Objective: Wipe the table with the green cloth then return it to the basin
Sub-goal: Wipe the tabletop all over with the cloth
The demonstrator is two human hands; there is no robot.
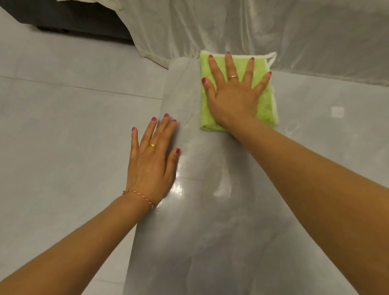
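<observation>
So right now my right hand (233, 95) is flat on the green cloth (262, 105), fingers spread wide and straight, pressing down rather than gripping. I spread them like that so the folded square stays flat under my palm and doesn't bunch up when I push it. The cloth sits at the far left corner of the counter (214, 235), right up against the back edge, its white hanging loop (272, 57) poking out toward the pale draped sheet (273, 23) behind it.

My left hand (153, 157) is open too, fingers straight and close together, resting on the counter's left edge and holding nothing. I'd say it's there to brace me while I lean and reach that far corner.

The counter is glossy grey with a marbled look, and it throws back a bright glare near my left wrist. I can't tell from this whether the shine is wet.

No brand, tag or writing I can read anywhere, not on the cloth either.

I can't see the basin from this angle, so my guess is I'm mid-wipe with the return trip to come.
</observation>
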